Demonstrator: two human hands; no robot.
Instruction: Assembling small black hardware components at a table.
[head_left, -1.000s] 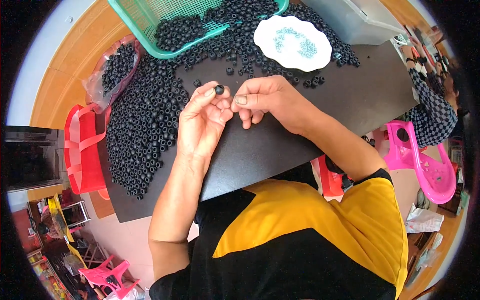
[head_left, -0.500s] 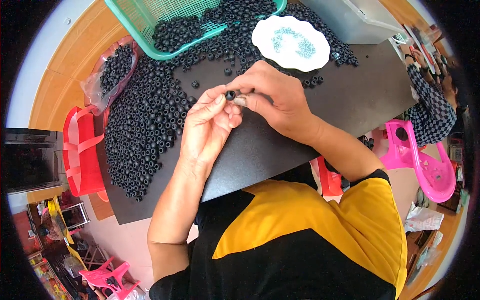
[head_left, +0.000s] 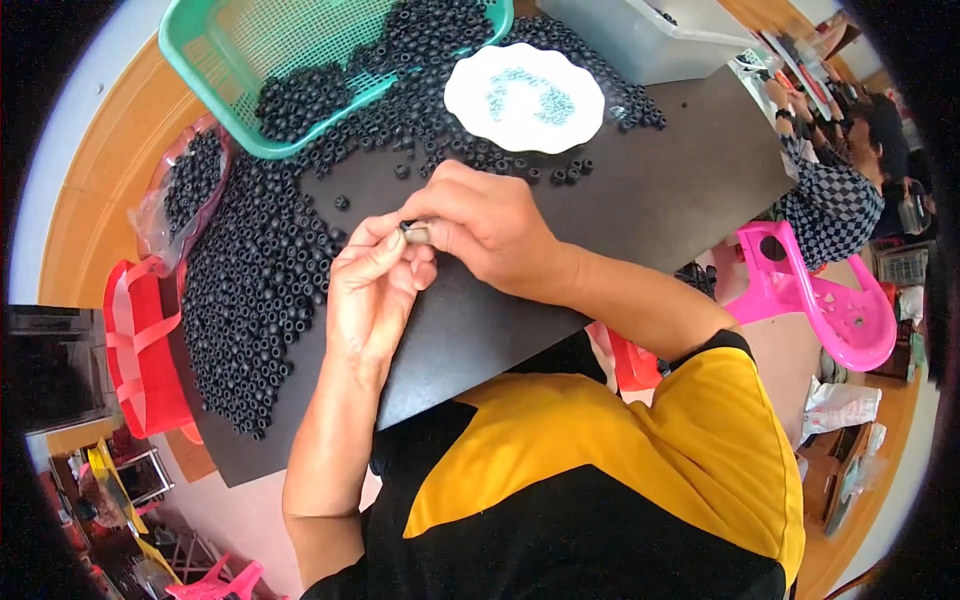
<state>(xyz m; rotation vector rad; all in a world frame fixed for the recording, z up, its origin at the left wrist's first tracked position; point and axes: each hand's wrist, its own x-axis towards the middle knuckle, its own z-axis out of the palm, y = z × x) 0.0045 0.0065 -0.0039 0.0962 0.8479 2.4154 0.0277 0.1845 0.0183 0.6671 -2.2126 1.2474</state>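
Observation:
My left hand (head_left: 362, 300) is closed, pinching one small black hollow bead (head_left: 406, 226) between thumb and fingertips. My right hand (head_left: 495, 235) meets it from the right, its thumb and forefinger pressed together over the bead, which is mostly covered. Whether the right fingers hold some tiny piece of their own cannot be made out. Left of my hands spreads a large heap of the same black beads (head_left: 240, 300). Beyond them lies a white scalloped plate (head_left: 470, 115) bearing small pale blue-green bits (head_left: 553, 104).
A green mesh basket (head_left: 222, 122) with black beads stands at the far left, a translucent bin (head_left: 655, 55) at the far right. Beside the dark table (head_left: 690, 150) are a bead-filled plastic bag (head_left: 190, 180), a red bag (head_left: 150, 350) and a pink chair (head_left: 850, 320). Another person (head_left: 835, 200) is at the right.
My right fingertips have closed over the bead, whose open hole showed before. The whole scene has shifted left and mostly downward in the picture.

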